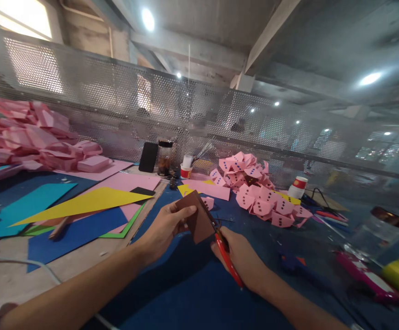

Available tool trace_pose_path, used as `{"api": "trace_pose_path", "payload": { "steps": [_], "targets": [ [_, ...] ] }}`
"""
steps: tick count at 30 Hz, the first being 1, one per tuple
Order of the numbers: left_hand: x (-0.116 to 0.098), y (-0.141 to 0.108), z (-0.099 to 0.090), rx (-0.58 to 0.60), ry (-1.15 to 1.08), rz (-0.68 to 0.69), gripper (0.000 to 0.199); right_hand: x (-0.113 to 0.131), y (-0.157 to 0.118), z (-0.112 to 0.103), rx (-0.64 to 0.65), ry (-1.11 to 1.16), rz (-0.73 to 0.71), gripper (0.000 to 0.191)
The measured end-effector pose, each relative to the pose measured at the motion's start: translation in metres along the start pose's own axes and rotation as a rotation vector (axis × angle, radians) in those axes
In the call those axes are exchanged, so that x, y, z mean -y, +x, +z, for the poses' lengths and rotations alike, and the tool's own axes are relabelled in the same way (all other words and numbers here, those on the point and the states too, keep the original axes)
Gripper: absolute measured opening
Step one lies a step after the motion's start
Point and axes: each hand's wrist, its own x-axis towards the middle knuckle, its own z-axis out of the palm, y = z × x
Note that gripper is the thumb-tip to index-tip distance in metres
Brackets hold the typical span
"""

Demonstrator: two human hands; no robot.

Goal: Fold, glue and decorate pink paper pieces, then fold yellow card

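A folded piece of brown paper (199,224) is pinched in my left hand (165,231), with the thumb on top of its upper left part. My right hand (239,256) is closed around red-handled scissors (227,261). The scissor blades point up and to the left and lie along the paper's right edge; whether they are open cannot be made out. Both hands are above the dark blue table mat (185,298). Just behind the brown paper is a small pink paper piece (208,202).
Coloured paper sheets (82,204) lie left; a pink paper pile (34,137) rises behind. Dotted pink paper shapes (264,197), a phone (148,156), a jar (165,158) and cups stand further back. A glue gun (299,266) and purple tool (368,277) lie right.
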Motion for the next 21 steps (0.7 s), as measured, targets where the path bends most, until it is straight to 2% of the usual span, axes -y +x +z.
{"api": "trace_pose_path", "payload": {
  "steps": [21],
  "targets": [
    [0.0034, 0.0021, -0.0016, -0.006, 0.006, 0.002, 0.029, -0.0048, 0.0012, 0.0021, -0.008, -0.001, 0.002, 0.015]
  ]
}}
